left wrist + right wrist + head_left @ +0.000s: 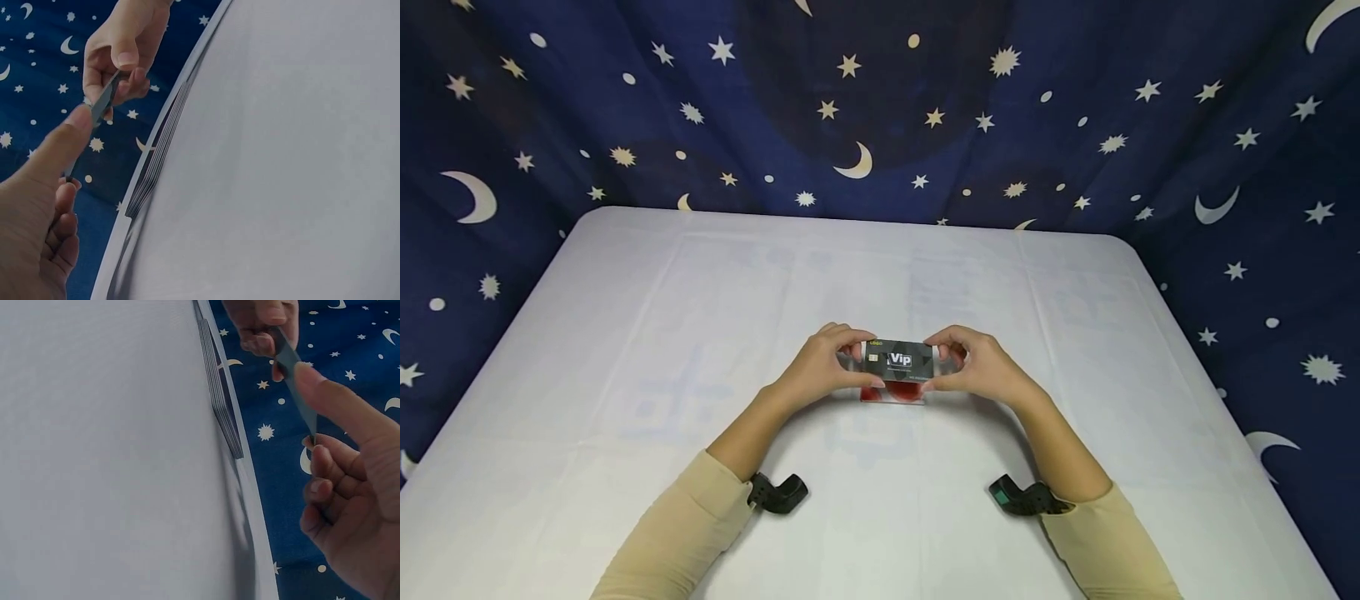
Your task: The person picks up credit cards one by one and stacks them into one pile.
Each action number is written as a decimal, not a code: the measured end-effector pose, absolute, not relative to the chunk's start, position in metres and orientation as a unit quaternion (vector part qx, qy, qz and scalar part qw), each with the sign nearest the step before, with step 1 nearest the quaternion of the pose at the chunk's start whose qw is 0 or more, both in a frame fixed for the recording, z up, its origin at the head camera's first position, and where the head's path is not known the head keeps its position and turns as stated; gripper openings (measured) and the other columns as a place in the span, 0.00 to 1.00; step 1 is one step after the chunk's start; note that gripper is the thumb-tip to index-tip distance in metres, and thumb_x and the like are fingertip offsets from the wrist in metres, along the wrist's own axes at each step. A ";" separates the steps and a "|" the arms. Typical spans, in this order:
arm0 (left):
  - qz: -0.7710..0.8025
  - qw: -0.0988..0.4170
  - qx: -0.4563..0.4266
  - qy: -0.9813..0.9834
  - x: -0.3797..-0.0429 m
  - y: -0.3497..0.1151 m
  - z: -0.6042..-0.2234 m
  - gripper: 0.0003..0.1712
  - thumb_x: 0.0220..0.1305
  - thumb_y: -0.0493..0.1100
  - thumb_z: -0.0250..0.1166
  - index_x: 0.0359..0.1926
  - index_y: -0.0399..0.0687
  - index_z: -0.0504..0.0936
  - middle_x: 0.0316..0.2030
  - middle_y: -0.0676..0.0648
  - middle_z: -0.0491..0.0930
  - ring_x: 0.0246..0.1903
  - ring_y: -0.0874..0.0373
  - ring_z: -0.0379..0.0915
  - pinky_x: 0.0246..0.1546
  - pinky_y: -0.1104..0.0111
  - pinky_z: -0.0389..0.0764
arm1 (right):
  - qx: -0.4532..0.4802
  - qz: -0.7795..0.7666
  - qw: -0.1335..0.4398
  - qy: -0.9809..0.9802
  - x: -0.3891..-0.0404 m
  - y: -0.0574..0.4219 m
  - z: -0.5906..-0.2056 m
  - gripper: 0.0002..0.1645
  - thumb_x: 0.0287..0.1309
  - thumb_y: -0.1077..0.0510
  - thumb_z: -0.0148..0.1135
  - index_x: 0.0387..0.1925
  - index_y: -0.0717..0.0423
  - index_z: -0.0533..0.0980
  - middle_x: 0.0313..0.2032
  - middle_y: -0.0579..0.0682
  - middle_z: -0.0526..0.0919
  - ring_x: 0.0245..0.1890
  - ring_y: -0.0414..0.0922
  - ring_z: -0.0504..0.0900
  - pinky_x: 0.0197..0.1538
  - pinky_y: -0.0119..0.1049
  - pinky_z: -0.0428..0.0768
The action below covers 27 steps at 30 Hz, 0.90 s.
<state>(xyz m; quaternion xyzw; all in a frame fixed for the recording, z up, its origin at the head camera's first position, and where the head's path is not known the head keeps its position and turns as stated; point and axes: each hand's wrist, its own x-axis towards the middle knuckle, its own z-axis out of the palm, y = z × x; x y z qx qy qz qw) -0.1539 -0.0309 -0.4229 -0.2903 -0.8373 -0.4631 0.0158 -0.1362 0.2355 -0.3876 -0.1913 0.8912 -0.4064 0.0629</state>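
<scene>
A dark card (pixel 898 371) with "Vip" printed in white is held up over the middle of the table between both hands. My left hand (pixel 823 365) pinches its left end, thumb on the lower edge and fingers on the upper edge. At the opposite end, my right hand (pixel 981 365) pinches it the same way. Below the card lies a stack of thin cards (pixel 161 150), its layered edges showing in both wrist views. In the head view a red-patterned top (pixel 891 393) peeks out under the dark card, which hides the rest.
A white cloth covers the table (pixel 700 500). Behind and beside it hangs a dark blue curtain (pixel 880 108) with stars and moons. Black wrist mounts (pixel 778 494) stick inward from both sleeves, low over the tabletop.
</scene>
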 end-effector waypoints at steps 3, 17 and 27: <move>-0.452 0.021 -0.307 -0.837 -0.152 -0.030 -0.428 0.37 0.36 0.51 0.80 0.51 0.45 0.81 0.30 0.53 0.74 0.37 0.60 0.66 0.44 0.64 0.74 | -0.183 -0.414 0.092 0.887 -0.136 0.236 -0.389 0.34 0.31 0.51 0.82 0.44 0.55 0.77 0.31 0.55 0.73 0.29 0.45 0.67 0.32 0.32 0.67; -0.378 0.055 -0.322 -0.866 -0.151 -0.034 -0.434 0.38 0.33 0.58 0.80 0.49 0.49 0.82 0.31 0.55 0.77 0.36 0.60 0.67 0.44 0.63 0.70 | -0.203 -0.395 0.132 0.886 -0.139 0.233 -0.398 0.36 0.34 0.49 0.80 0.47 0.57 0.74 0.26 0.50 0.71 0.26 0.43 0.68 0.32 0.32 0.68; -0.322 0.063 -0.341 -0.881 -0.151 -0.035 -0.440 0.35 0.41 0.62 0.75 0.50 0.51 0.81 0.32 0.56 0.78 0.39 0.58 0.70 0.53 0.55 0.63 | -0.208 -0.379 0.144 0.890 -0.136 0.233 -0.402 0.36 0.37 0.49 0.79 0.48 0.58 0.73 0.25 0.48 0.71 0.25 0.42 0.68 0.30 0.32 0.68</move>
